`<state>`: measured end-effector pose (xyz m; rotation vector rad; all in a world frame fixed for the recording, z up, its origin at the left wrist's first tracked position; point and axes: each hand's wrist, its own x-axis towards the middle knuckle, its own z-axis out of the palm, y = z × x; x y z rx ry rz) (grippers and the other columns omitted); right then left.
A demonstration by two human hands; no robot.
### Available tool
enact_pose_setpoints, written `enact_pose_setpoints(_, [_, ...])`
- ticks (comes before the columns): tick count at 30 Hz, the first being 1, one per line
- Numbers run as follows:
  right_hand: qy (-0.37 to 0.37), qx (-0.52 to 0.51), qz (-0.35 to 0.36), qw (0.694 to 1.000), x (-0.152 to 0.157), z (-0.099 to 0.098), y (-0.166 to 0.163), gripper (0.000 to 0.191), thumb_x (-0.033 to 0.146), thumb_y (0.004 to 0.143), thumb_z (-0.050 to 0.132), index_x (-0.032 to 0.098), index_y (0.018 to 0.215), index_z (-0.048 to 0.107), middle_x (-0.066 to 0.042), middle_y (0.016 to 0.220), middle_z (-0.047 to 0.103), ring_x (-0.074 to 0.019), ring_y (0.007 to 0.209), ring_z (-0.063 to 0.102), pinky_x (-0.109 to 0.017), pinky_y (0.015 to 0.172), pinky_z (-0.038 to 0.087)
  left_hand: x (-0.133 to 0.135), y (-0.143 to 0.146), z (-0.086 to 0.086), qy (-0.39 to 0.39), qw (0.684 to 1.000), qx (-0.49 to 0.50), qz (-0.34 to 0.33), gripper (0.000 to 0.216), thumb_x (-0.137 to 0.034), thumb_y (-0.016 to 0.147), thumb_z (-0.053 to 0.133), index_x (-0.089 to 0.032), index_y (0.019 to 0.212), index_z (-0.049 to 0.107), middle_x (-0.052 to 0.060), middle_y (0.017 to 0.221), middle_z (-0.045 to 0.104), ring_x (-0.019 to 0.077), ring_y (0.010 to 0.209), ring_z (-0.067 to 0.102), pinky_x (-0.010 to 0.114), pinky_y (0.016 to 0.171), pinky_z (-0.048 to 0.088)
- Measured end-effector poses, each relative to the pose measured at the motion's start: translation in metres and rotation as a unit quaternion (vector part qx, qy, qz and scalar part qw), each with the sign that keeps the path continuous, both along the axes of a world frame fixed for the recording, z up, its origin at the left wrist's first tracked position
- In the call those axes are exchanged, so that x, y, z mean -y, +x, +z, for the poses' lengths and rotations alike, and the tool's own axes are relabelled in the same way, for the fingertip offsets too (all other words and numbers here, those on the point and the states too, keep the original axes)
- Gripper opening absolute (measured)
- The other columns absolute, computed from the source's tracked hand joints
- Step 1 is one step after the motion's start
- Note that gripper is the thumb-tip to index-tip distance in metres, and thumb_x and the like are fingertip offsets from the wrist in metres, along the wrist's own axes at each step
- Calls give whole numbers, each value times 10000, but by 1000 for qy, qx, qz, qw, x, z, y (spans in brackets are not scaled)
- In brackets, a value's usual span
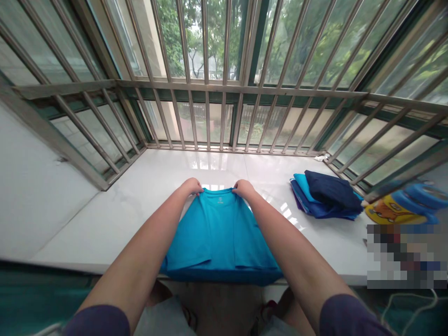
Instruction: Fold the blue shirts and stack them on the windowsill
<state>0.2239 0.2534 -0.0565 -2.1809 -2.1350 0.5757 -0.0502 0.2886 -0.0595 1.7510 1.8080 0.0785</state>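
Note:
A bright teal T-shirt (222, 228) lies spread on the white window ledge, its neckline toward the window and its lower part hanging over the front edge. The sleeves are laid in over the body. My left hand (192, 186) pinches the shirt at the left end of the collar. At the collar's right end, my right hand (244, 188) pinches the cloth in the same way. A small pale print shows just below the neckline.
A stack of folded dark and blue clothes (327, 196) sits at the right. Beside it stands a blue and yellow cartoon container (402, 205). Metal bars (224, 87) close off the window behind the white ledge (140, 200). A blurred-out patch covers the lower right.

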Motion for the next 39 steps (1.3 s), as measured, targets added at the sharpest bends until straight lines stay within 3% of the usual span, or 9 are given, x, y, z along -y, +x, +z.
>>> enact_pose_setpoints(7, [102, -64, -50, 992, -12, 27, 14, 203, 291, 1037, 671, 170, 1174, 758, -82, 1131, 788, -209, 1044, 731, -327, 940, 549, -9, 12, 27, 81, 986, 135, 46, 187, -361, 935, 730, -198, 1003, 668, 76, 852, 826, 181, 708, 768, 240, 649, 541])
enact_pose_setpoints(12, [195, -106, -12, 975, 54, 46, 25, 186, 262, 1020, 653, 213, 1178, 739, -79, 1246, 724, -197, 1070, 704, -300, 986, 507, 52, -14, 38, 171, 966, 193, 31, 156, -305, 974, 611, -241, 1111, 649, 26, 947, 826, 183, 814, 784, 272, 773, 588])
enact_pose_setpoints(15, [222, -157, 66, 960, 128, 29, 33, 151, 230, 1012, 628, 234, 1133, 718, -69, 1226, 694, -181, 978, 709, -293, 905, 542, 123, -42, 16, 231, 953, 197, -23, 177, -333, 929, 636, -260, 1075, 705, 28, 984, 816, 232, 954, 770, 346, 896, 605])
enact_pose_setpoints(18, [232, -165, 157, 946, 201, -6, 37, 190, 211, 1036, 567, 245, 1154, 711, -103, 1277, 693, -238, 1125, 694, -368, 974, 559, 191, -60, -23, 241, 952, 166, -91, 170, -348, 938, 637, -269, 1031, 755, 55, 1113, 803, 275, 1072, 742, 436, 1011, 587])
enact_pose_setpoints(22, [194, -77, 187, 960, 260, -41, 37, 306, 286, 1006, 677, 221, 1303, 717, -158, 1437, 679, -358, 1309, 641, -549, 1096, 527, 238, -66, -55, 278, 945, 103, -138, 240, -302, 991, 588, -256, 1087, 803, 117, 1268, 759, 317, 1204, 700, 518, 1096, 549])
enact_pose_setpoints(26, [219, -81, 164, 958, 257, -31, 38, 337, 390, 1077, 595, 221, 1345, 711, -154, 1463, 668, -326, 1348, 620, -513, 1140, 505, 227, -62, -41, 296, 940, 47, -164, 278, -293, 1038, 537, -239, 1096, 803, 126, 1259, 756, 300, 1170, 707, 472, 1062, 570])
enact_pose_setpoints(31, [192, 4, 84, 978, 193, -5, 37, 401, 353, 1135, 398, 206, 1266, 748, -154, 1314, 735, -289, 1210, 656, -425, 1082, 516, 165, -33, -17, 272, 946, -34, -175, 420, -298, 1099, 381, -189, 1243, 761, 144, 1304, 761, 286, 1233, 689, 438, 1144, 516])
enact_pose_setpoints(35, [150, 33, 71, 986, 150, -18, 36, 486, 357, 1120, 414, 204, 1539, 606, -152, 1599, 591, -306, 1478, 512, -480, 1231, 392, 132, -20, -29, 235, 951, -57, -190, 479, -322, 1080, 419, -162, 1451, 675, 159, 1587, 621, 301, 1485, 560, 454, 1253, 421])
enact_pose_setpoints(39, [102, 52, 58, 992, 141, -37, 44, 564, 386, 1136, 338, 245, 1670, 449, -121, 1756, 395, -332, 1629, 322, -645, 1283, 256, 130, -42, -46, 210, 959, -70, -175, 598, -381, 1082, 387, -159, 1627, 494, 176, 1756, 389, 341, 1640, 349, 604, 1306, 302])
